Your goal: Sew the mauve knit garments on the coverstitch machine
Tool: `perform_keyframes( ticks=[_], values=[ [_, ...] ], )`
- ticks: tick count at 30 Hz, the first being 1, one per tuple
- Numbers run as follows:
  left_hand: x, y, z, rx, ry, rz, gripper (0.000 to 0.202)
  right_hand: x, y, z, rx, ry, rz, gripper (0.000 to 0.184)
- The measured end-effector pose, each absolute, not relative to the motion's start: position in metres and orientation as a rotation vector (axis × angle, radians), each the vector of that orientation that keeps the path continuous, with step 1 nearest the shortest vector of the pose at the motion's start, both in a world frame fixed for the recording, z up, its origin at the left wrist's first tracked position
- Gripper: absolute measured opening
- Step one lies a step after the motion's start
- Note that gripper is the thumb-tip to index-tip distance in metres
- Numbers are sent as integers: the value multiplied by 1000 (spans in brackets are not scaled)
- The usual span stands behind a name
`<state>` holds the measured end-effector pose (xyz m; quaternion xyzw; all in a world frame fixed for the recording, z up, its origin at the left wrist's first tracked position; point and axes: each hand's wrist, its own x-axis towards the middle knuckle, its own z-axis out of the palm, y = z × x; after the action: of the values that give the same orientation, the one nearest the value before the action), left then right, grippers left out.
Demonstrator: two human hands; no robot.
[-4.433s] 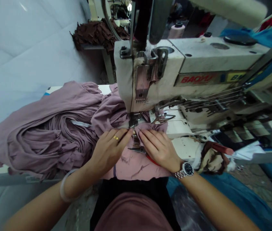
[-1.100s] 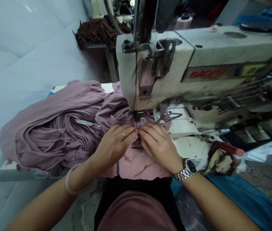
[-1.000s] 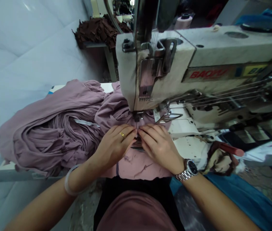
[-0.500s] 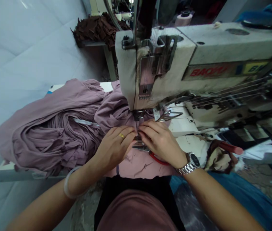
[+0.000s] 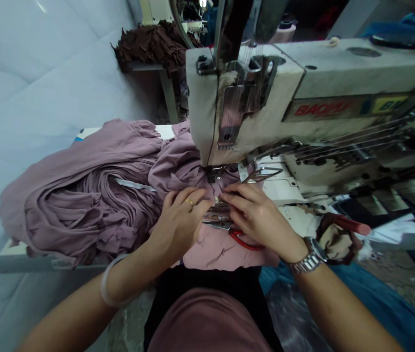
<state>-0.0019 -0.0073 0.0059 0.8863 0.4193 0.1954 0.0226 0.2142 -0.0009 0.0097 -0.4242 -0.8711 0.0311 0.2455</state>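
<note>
Mauve fabric point(image 5: 178, 159) lies bunched under the presser foot of a sewing machine point(image 5: 251, 98). My left hand point(image 5: 181, 217) holds the fabric's near edge just left of the foot, its fingers bent together. On the other side, my right hand point(image 5: 261, 217) has its fingertips at the fabric close to the foot, with the thumb tucked below. The exact pinch of both hands is partly hidden. Scissors with red handles point(image 5: 244, 240) lie beneath my right hand on a pink cloth point(image 5: 211, 252) at the table's front.
A large folded pile of mauve pieces point(image 5: 71, 195) covers the table on the left, beside a tiled wall point(image 5: 38, 93). Brown cloth scraps point(image 5: 150, 46) sit on a stand behind. Right of my hand hangs a scrap-filled bag point(image 5: 339, 237), with a red rod point(image 5: 352, 225) above it.
My hands have moved slightly apart at the presser foot, the right one shifting rightward. More of the red scissor handles shows. The whole view has shifted a little.
</note>
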Motion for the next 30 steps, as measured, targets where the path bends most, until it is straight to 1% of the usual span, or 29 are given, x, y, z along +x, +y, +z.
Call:
perform_keyframes(
  ticks=[3, 6, 10, 13, 17, 19, 22, 24, 27, 30],
  values=[
    [-11, -6, 0, 2752, 1273, 624, 45, 218, -16, 1, -1211, -2343, -86, 39],
    [-21, 4, -8, 2807, 1105, 704, 43, 218, -26, -8, -1222, -2330, -188, 45],
    [-33, 27, -13, 2754, 834, 879, 30, 219, -23, -12, -1208, -2305, -115, 41],
    [-35, 38, -10, 2700, 786, 928, 21, 224, -14, -10, -1155, -2277, -9, 35],
    [-28, 37, 3, 2752, 799, 942, 11, 230, -6, -5, -1076, -2289, 96, 35],
    [-26, 34, 9, 2780, 818, 884, 14, 230, -5, -4, -1054, -2282, 94, 35],
    [-30, 30, 13, 2841, 867, 723, 30, 228, -7, -5, -1052, -2252, 58, 35],
    [-36, 30, 13, 2905, 907, 642, 36, 226, -7, -6, -1050, -2247, 47, 34],
    [-41, 32, 12, 2993, 899, 636, 33, 223, -5, -6, -1036, -2250, 68, 33],
    [-36, 36, 18, 2982, 915, 738, 27, 222, -2, -5, -1032, -2239, 109, 31]
  ],
)
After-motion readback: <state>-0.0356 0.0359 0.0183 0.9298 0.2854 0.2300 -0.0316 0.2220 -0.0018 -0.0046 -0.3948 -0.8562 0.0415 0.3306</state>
